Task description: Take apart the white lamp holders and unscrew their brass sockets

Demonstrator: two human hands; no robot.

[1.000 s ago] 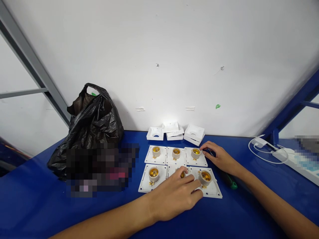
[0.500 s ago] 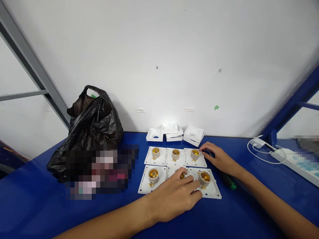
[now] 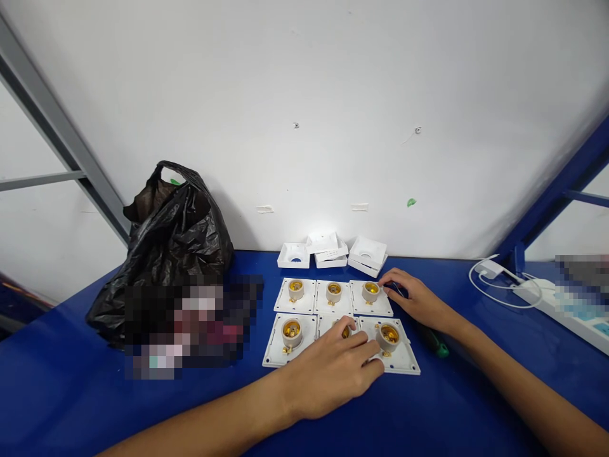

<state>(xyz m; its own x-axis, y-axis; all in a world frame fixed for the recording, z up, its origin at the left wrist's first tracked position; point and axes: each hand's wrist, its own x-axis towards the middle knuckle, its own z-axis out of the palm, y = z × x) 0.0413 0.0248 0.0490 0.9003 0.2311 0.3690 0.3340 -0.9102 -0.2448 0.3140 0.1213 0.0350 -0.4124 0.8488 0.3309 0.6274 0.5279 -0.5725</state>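
Observation:
White square plates with round bulb sockets lie in two rows of three. My left hand (image 3: 333, 371) is over the front row, its fingers bent and spread above the middle front plate (image 3: 325, 325), mostly hiding that plate's brass-lined socket. Its fingertips reach the left side of the front right plate (image 3: 408, 357); contact is unclear. At the back right plate (image 3: 386, 308), the extended fingers of my right hand (image 3: 419, 303) reach its right edge, thumb apart. A screwdriver with a green-tipped handle (image 3: 441, 349) lies partly hidden beneath this hand and wrist.
White square covers (image 3: 294, 256) lie in small piles along the wall. A black plastic bag (image 3: 185, 222) stands at the left, beside a blurred patch. A white power strip (image 3: 561, 308) with a plugged-in charger (image 3: 489, 269) and cable lies at the right of the blue table (image 3: 428, 412).
The whole view has shifted slightly, with everything a little higher and to the left. Both hands keep the same places over the plates.

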